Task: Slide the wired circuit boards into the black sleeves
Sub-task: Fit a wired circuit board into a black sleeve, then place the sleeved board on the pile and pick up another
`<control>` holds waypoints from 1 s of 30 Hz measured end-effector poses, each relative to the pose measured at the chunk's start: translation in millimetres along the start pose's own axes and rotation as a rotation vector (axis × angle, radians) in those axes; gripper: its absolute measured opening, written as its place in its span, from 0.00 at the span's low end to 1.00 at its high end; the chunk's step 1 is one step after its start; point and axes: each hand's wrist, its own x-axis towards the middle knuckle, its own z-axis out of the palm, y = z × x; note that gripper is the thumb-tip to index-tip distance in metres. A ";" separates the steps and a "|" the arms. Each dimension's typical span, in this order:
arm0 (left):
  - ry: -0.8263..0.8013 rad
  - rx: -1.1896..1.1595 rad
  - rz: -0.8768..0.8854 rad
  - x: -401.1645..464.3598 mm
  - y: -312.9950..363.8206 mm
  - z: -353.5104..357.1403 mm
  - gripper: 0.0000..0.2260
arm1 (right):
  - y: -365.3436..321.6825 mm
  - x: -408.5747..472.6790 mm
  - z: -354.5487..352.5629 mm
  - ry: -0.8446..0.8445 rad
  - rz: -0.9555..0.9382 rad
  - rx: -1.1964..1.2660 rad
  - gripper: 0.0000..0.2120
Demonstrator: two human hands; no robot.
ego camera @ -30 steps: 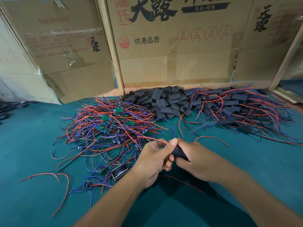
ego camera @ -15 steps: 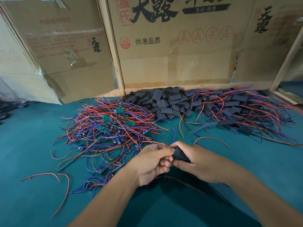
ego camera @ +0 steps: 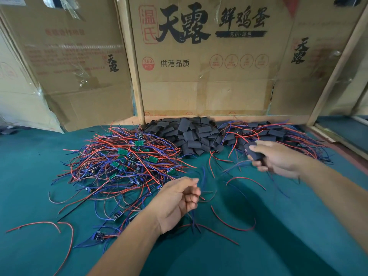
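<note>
My right hand (ego camera: 278,159) holds a black sleeve (ego camera: 253,152) with a board's wires trailing from it, just in front of the pile of sleeved boards (ego camera: 278,134) at the back right. My left hand (ego camera: 179,200) hovers low over the green table with its fingers loosely curled and nothing in them, at the right edge of the tangle of unsleeved green circuit boards (ego camera: 123,162) with red and blue wires. A heap of empty black sleeves (ego camera: 191,134) lies at the back centre.
Cardboard boxes (ego camera: 199,56) and a wooden frame wall off the back of the green table (ego camera: 258,246). Loose red wires (ego camera: 49,226) lie at the front left, and single stray boards (ego camera: 99,236) near my left forearm.
The hands, joined over the sleeve before, have parted. My right hand carried the sleeved board up and right toward the finished pile. My left hand let go and stayed near the centre.
</note>
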 end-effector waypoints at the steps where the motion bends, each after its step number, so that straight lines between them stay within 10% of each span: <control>1: -0.003 -0.006 0.004 -0.6 0.8 0.3 0.09 | -4.6 6.8 -11.8 0.053 -0.018 -0.127 0.06; 9: 0.002 0.017 0.043 -1.8 3.7 -1.2 0.10 | -39.7 48.9 -46.4 0.509 0.119 -1.357 0.25; 18: 0.442 0.869 0.593 2.2 9.4 -14.0 0.12 | -35.8 50.7 150.5 0.062 -0.574 -0.939 0.08; 23: 0.756 1.565 0.482 2.2 6.8 -29.9 0.10 | -50.4 84.9 251.9 -0.016 -0.744 -0.966 0.13; 30: 0.835 1.529 0.441 7.7 8.2 -38.9 0.12 | -57.3 109.9 277.8 0.254 -0.971 -1.348 0.07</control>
